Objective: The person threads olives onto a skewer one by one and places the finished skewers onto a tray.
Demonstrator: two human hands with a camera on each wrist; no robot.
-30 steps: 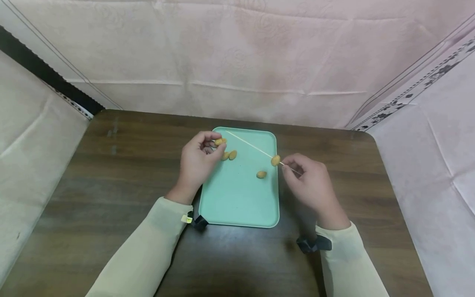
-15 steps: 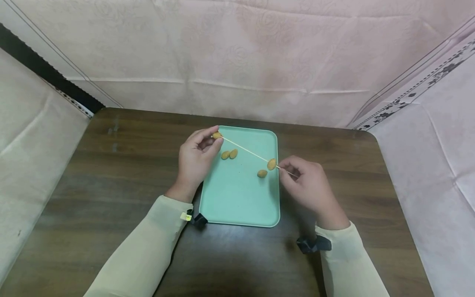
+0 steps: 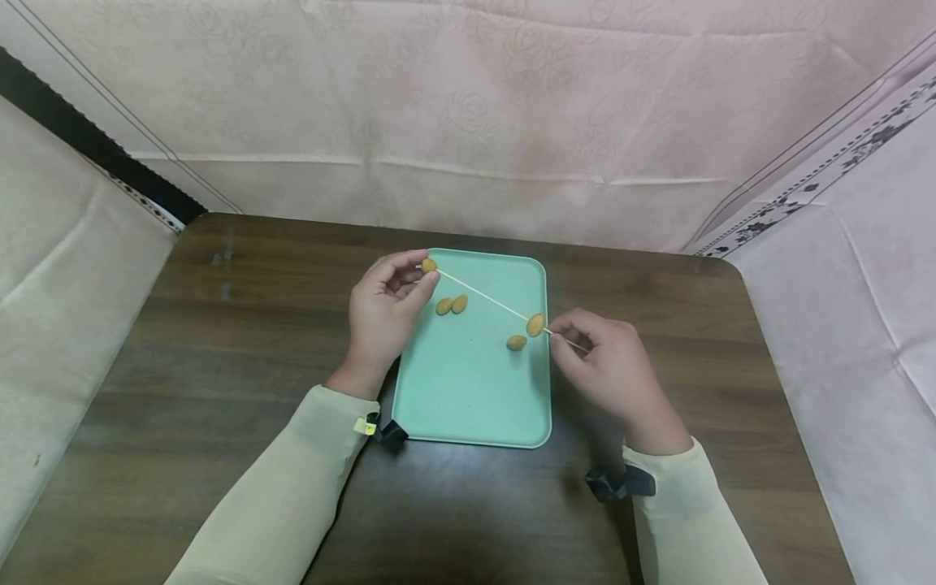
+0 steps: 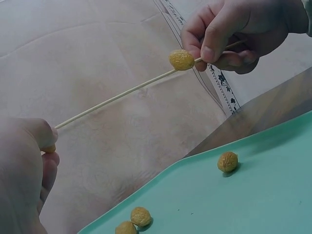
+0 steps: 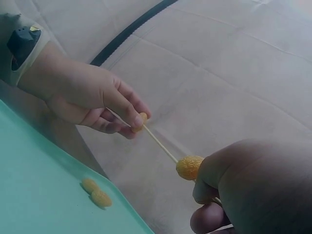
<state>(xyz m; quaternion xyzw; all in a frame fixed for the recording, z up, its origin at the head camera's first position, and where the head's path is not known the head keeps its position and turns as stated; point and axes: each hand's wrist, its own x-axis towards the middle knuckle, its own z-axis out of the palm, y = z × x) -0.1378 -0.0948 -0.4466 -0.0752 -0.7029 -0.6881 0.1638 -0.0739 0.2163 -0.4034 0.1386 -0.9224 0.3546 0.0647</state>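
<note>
A: Where's the thin pale stick (image 3: 483, 294)?
B: Slanting above the green tray (image 3: 471, 398), through an oval, wrinkled yellow-brown piece (image 4: 181, 60) beside the right hand (image 3: 607, 357), which pinches the stick and hides part of that end.
A: And the other end?
B: At a second piece (image 3: 429, 265) pinched by the left hand (image 3: 383, 313); fingers partly cover it, so I can't tell whether it's pierced.
A: Below?
B: Three similar pieces (image 3: 516, 343) on the smooth tray, with a wood-grained table (image 3: 256, 349) underneath
</note>
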